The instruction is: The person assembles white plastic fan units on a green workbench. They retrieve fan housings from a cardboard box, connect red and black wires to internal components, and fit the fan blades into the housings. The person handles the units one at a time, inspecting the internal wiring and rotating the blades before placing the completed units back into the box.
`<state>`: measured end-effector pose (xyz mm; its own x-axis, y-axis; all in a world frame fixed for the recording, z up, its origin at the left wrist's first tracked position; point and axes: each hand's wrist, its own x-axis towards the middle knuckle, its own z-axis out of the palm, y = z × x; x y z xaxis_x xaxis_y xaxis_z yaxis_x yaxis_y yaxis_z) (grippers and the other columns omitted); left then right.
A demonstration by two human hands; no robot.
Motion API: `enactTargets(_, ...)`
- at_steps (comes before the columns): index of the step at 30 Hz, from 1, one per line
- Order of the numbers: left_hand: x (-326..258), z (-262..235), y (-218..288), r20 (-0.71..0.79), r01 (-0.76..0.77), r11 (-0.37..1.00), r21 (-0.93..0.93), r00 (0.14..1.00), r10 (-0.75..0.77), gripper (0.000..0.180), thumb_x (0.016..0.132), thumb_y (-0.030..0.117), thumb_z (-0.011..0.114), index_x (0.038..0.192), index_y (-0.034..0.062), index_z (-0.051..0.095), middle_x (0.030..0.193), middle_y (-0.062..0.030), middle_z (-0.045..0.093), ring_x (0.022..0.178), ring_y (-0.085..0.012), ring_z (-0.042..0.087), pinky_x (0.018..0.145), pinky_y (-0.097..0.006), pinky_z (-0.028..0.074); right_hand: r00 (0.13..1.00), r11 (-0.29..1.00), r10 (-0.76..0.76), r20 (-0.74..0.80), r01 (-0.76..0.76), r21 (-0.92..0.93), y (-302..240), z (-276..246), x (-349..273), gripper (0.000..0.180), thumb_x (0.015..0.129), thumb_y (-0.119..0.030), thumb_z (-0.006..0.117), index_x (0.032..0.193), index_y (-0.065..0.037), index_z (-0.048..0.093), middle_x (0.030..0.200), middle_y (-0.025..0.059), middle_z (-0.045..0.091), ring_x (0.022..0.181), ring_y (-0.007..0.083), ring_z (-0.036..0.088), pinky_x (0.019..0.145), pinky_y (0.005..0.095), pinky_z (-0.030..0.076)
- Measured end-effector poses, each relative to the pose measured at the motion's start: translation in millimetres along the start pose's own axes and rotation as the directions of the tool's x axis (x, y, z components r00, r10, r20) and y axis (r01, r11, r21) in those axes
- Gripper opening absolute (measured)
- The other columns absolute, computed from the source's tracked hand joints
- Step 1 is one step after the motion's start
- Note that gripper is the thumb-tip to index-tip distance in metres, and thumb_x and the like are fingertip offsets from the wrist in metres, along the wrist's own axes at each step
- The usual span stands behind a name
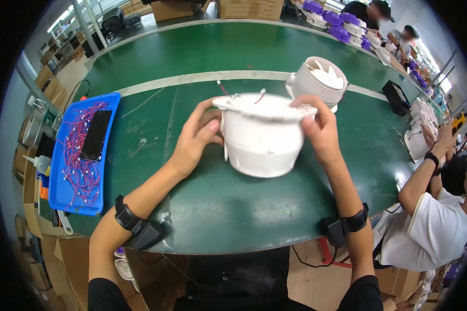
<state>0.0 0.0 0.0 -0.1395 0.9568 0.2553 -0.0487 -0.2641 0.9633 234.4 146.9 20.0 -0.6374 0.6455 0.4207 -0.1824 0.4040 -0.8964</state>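
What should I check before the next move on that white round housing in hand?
1. Left hand on the white housing: ok.
2. Right hand on its rim: ok.
3. Housing lifted off the green table: cannot tell.
4. Red wires on top free of fingers: ok.
5. Second fan housing apart behind: ok.
6. Blue tray out of the way: ok.
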Motion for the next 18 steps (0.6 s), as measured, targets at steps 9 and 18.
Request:
enactTargets(9,-11,-8,-15,0.048,0.032,0.994,0.107,0.998,-0.037,0.078,0.091,0.06,0.051,0.139,-0.0012,0.04,0.119,-0.0098,0.058,0.108,-0.0171,0.056,0.093,-0.032,0.043,0.816,0.754,0.565,0.118,-0.569,0.329,-18,23,-8,0.054,0.102,-0.046,0.046,0.12,0.003,0.06,0.113,0.0099,0.065,0.099,0.0099,0.061,0.081,0.0249,0.052)
enactTargets(18,4,13,8,-0.322,0.215,0.976,-0.035,0.922,-0.215,0.039,0.101,0.027,0.049,0.133,0.0044,0.045,0.076,-0.0113,0.065,0.048,-0.0146,0.06,0.04,-0.024,0.05,0.931,0.881,0.329,-0.155,-0.362,-0.304,13,7,3,0.034,0.095,-0.028,0.052,0.095,0.004,0.065,0.053,0.0092,0.056,0.048,0.0121,0.055,0.046,0.0278,0.043)
